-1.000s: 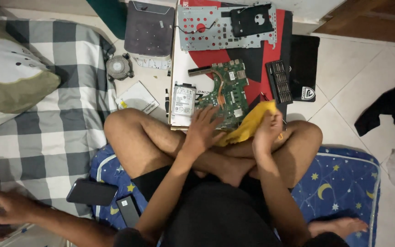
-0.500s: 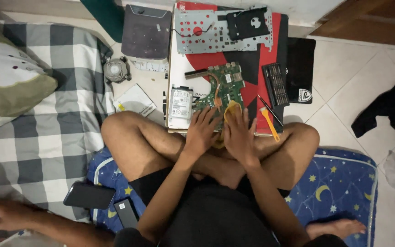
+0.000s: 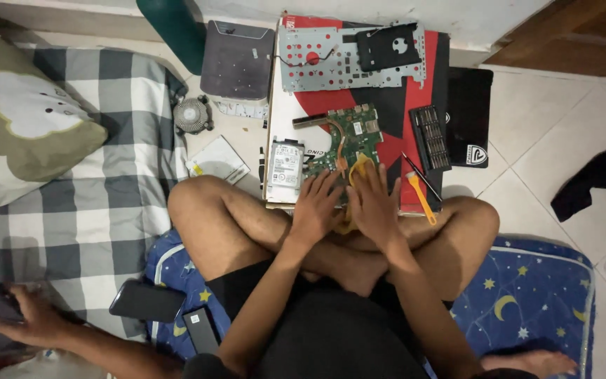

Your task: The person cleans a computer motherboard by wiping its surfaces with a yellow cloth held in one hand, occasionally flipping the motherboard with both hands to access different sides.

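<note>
A green circuit board (image 3: 348,137) with a copper heat pipe lies on a red and white mat (image 3: 415,105) in front of my crossed legs. My left hand (image 3: 315,205) rests flat on the board's near left corner, fingers spread. My right hand (image 3: 373,200) presses a yellow cloth (image 3: 358,168) onto the board's near edge. A silver hard drive (image 3: 285,163) lies just left of my left hand.
A yellow-handled tool (image 3: 421,196), a black bit case (image 3: 432,137), a metal frame plate (image 3: 348,56), a grey laptop cover (image 3: 236,60) and a small fan (image 3: 192,114) lie around. Another person's hand (image 3: 26,319) holds a phone at lower left on a checked mattress (image 3: 71,210).
My right hand has moved left with the yellow cloth from beside my knee onto the board. The yellow-handled tool now lies uncovered on the mat. My left hand stays on the board.
</note>
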